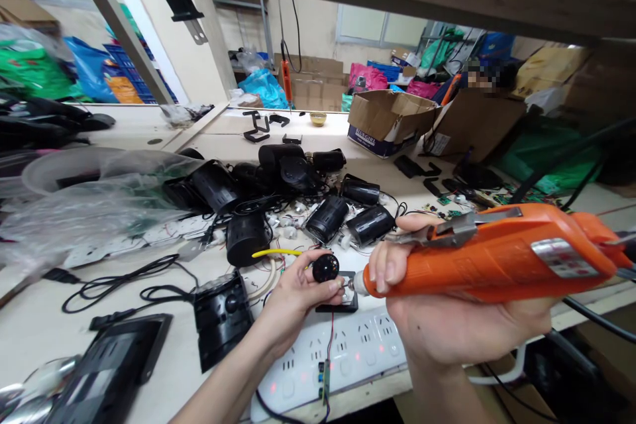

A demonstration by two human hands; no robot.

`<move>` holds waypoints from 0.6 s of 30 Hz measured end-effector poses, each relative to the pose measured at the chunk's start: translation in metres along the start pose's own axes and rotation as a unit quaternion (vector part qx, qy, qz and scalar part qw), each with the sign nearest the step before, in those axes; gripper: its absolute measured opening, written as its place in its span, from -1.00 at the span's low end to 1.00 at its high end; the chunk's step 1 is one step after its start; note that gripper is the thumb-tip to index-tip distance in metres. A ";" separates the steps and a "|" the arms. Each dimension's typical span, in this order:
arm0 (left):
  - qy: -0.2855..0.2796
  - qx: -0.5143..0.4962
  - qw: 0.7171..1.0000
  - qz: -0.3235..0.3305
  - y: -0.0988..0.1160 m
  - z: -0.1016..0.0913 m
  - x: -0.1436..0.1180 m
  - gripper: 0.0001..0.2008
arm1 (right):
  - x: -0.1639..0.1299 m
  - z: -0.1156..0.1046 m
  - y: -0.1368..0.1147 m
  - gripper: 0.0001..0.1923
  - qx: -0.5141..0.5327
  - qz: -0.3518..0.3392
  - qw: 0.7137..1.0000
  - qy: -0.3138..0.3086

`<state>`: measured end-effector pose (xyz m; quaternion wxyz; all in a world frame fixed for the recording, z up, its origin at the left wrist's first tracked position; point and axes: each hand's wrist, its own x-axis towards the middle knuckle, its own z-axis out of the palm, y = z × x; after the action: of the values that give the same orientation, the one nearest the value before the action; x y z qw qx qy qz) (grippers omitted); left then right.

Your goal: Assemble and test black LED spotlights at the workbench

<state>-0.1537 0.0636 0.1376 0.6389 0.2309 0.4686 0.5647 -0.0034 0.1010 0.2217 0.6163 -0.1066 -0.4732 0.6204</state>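
My left hand (293,295) holds a small round black part (325,267) with thin red and black wires trailing down from it. My right hand (437,318) grips an orange electric screwdriver (491,258), held sideways, its tip touching the black part from the right. Just under the part lies a small black square base (342,305). A white power strip (342,354) runs along the table's near edge below both hands.
Several black cylindrical housings (325,218) and loose wires crowd the middle of the table. Clear plastic bags (84,205) lie at the left, a black device (221,318) near the front, an open cardboard box (390,119) at the back. A wooden beam crosses overhead.
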 end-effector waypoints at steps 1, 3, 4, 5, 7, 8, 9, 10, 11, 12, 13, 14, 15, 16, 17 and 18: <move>-0.002 -0.001 1.000 0.000 0.000 0.000 0.000 -0.33 | -0.001 0.000 0.000 -0.25 0.002 0.003 1.000 -0.001; -0.009 -0.002 1.000 0.000 0.001 0.000 0.000 -0.35 | -0.002 -0.001 0.001 -0.24 0.006 0.012 1.000 0.003; -0.013 -0.003 1.000 0.001 0.001 0.000 0.000 -0.35 | -0.003 -0.001 0.001 -0.26 0.008 0.018 1.000 0.011; -0.016 -0.004 1.000 0.000 0.000 0.000 0.000 -0.36 | -0.004 -0.002 0.002 -0.28 0.009 0.023 1.000 0.019; -0.020 -0.004 1.000 -0.001 -0.001 -0.001 0.000 -0.35 | -0.005 -0.002 0.003 -0.32 0.011 0.023 0.999 0.028; -0.022 -0.002 1.000 -0.001 -0.001 -0.002 0.001 -0.35 | -0.005 -0.003 0.003 -0.32 0.011 0.018 0.999 0.027; -0.023 0.002 1.000 0.000 -0.002 -0.002 0.001 -0.36 | -0.005 -0.003 0.003 -0.30 0.009 0.015 1.000 0.020; -0.021 0.012 1.000 0.004 -0.003 -0.004 0.003 -0.37 | -0.004 -0.003 0.003 -0.27 0.005 0.013 1.000 0.013; -0.015 0.032 0.999 0.014 -0.004 -0.005 0.004 -0.38 | -0.003 -0.003 0.003 -0.26 0.002 0.006 1.000 0.013; -0.005 0.063 0.998 0.031 -0.005 -0.007 0.006 -0.40 | -0.002 -0.003 0.003 -0.28 -0.001 -0.001 1.000 0.018; 0.009 0.107 0.993 0.054 -0.006 -0.009 0.007 -0.43 | -0.001 -0.002 0.003 -0.31 -0.004 -0.010 1.000 0.026; 0.022 0.161 0.983 0.083 -0.007 -0.011 0.009 -0.45 | 0.000 -0.002 0.004 -0.36 -0.008 -0.020 0.999 0.035; 0.034 0.221 0.968 0.115 -0.007 -0.013 0.010 -0.48 | 0.000 -0.002 0.004 -0.39 -0.011 -0.029 0.998 0.045; 0.040 0.280 0.948 0.146 -0.007 -0.014 0.011 -0.52 | 0.001 -0.002 0.005 -0.41 -0.014 -0.033 0.998 0.052; 0.042 0.333 0.926 0.172 -0.007 -0.015 0.011 -0.55 | 0.002 -0.002 0.005 -0.39 -0.019 -0.030 0.998 0.051; 0.039 0.377 0.905 0.194 -0.007 -0.015 0.011 -0.57 | 0.003 -0.002 0.006 -0.37 -0.025 -0.024 0.998 0.048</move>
<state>-0.1639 0.0689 0.1212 0.3635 0.5188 0.6170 0.4669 -0.0062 0.1057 0.2173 0.6502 -0.1398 -0.4609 0.5876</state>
